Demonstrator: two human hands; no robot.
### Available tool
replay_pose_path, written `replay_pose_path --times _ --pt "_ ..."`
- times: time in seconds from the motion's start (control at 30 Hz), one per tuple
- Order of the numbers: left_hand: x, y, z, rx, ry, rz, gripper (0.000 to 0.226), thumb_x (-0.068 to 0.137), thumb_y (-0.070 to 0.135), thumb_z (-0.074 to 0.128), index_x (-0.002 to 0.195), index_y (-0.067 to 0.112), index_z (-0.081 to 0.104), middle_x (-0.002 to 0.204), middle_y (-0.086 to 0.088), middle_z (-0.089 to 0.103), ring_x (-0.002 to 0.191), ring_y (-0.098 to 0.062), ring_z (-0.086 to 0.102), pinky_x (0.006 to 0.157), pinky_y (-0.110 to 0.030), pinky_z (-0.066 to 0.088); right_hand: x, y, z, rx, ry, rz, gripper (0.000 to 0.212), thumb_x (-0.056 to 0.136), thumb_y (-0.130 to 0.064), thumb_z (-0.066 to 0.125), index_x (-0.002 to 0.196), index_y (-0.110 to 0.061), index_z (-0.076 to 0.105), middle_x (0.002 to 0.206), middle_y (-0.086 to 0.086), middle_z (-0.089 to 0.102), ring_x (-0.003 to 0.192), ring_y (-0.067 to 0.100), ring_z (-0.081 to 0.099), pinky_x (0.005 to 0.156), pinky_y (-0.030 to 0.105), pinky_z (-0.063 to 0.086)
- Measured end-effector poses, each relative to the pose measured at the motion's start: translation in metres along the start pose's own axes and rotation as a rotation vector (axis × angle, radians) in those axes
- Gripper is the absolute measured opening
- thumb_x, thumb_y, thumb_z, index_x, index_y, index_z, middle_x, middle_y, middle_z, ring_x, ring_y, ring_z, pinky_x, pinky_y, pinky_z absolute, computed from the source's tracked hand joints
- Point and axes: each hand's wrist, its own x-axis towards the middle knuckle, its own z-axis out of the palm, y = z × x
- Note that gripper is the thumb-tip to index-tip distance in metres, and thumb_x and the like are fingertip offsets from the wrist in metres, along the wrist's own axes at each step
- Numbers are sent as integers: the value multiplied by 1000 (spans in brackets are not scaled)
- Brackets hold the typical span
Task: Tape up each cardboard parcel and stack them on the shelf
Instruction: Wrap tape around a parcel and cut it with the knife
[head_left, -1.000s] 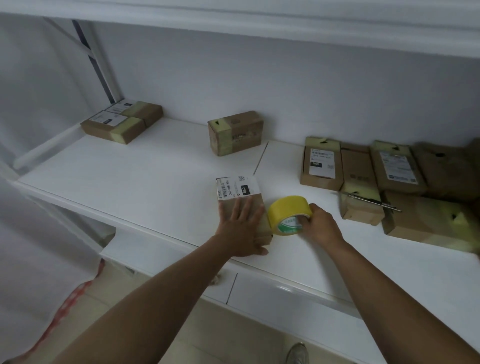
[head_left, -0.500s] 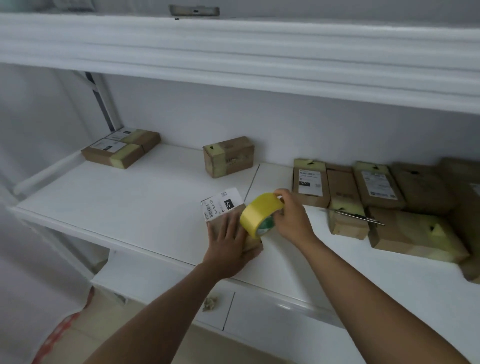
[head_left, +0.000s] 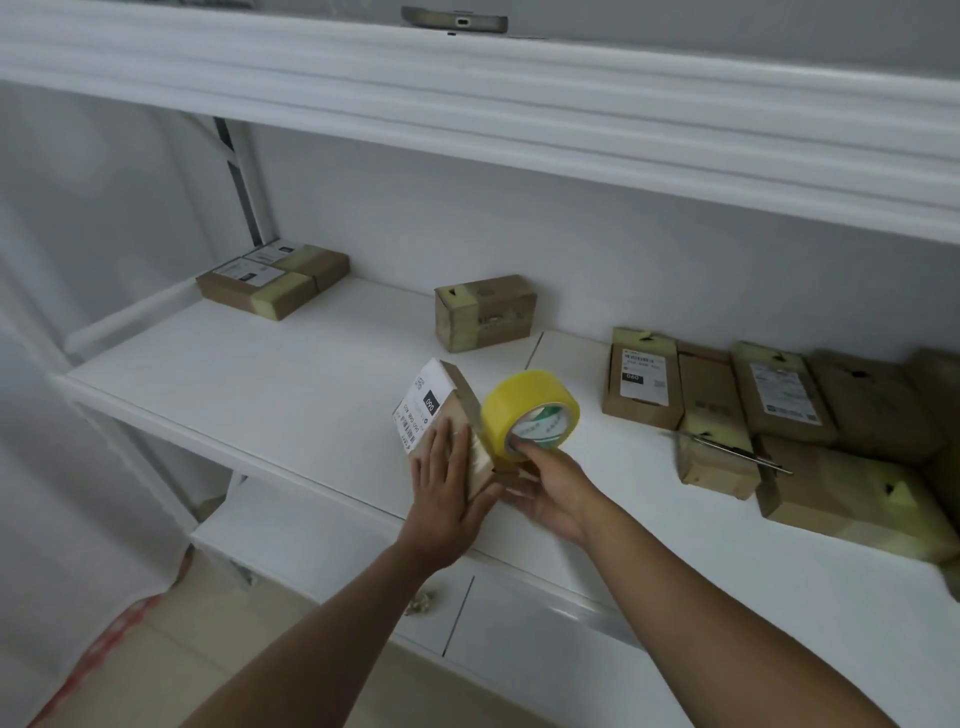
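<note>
Cardboard parcel (head_left: 451, 415) with a white label, tilted up on one edge near the front of the white shelf (head_left: 270, 384). Left hand (head_left: 448, 491) lies flat on the parcel's top face, fingers straight. Right hand (head_left: 545, 488) grips the yellow tape roll (head_left: 529, 413), one finger hooked into its core, the roll touching the parcel's right side. Further taped parcels (head_left: 722, 410) lie to the parcel's right.

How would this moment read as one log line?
left hand: pressing labelled cardboard parcel | right hand: holding yellow tape roll against parcel | stage: taping
</note>
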Motion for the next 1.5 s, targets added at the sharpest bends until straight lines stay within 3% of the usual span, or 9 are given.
replay_pose_path --times 0.17,0.27,0.37,0.53,0.73,0.9,1.03,1.23,1.5 --pt "6 11 -5 -223 50 -57 92 91 65 51 159 26 3 165 9 -5 154 -19 0 122 -49 19 -4 -7 16 -178 61 -164 16 91 -20 68 106 -15 68 86 6 75 75 21 72 67 34 58" --pt "27 30 -14 -456 -31 -233 99 72 62 71 152 20 31 149 11 19 146 0 13 118 -42 34 -6 -14 14 -449 115 -321 3 90 -22 68 91 -24 69 96 9 76 86 24 73 79 43 61" --pt "35 37 -14 -439 -20 -223 92 63 69 70 139 22 50 136 22 24 144 -7 14 117 -40 34 -5 -15 9 -582 187 -377 7 88 -27 68 84 -22 69 92 14 74 87 33 71 82 53 58" --pt "31 31 -12 -304 38 -56 96 74 83 56 141 15 50 147 -11 37 141 -27 28 112 -53 37 -4 -9 5 -750 207 -443 14 88 -31 67 93 -18 70 85 4 73 82 23 69 78 46 59" --pt "28 27 -18 -405 -18 -97 61 76 77 60 126 48 43 132 3 45 128 -24 46 105 -48 45 -3 -4 17 -518 110 -300 10 88 -27 67 97 -25 70 93 9 75 85 23 72 79 39 59" --pt "26 31 -21 -372 -25 -125 52 77 65 58 123 54 38 130 6 42 128 -24 45 102 -43 46 -4 -10 17 -575 28 -258 3 93 -33 62 94 -32 65 101 6 73 92 22 70 85 41 60" --pt "25 29 -16 -330 -22 -107 69 82 70 54 140 36 42 144 -1 42 136 -22 41 106 -39 45 -5 -23 2 -553 6 -244 9 96 -27 61 104 -24 65 104 11 73 87 25 73 73 36 62" --pt "28 27 -17 -251 -2 -63 83 84 66 55 149 19 34 156 14 23 146 1 18 113 -8 18 -3 -14 -22 -283 95 -120 22 98 -25 57 113 -9 59 90 21 75 78 42 73 70 43 60" --pt "33 29 -44 -239 -207 -96 87 78 70 55 153 32 32 157 17 14 144 -12 33 108 -41 44 -8 -6 0 85 -53 -51 15 91 -11 64 106 -12 64 85 9 71 72 22 66 71 35 54"
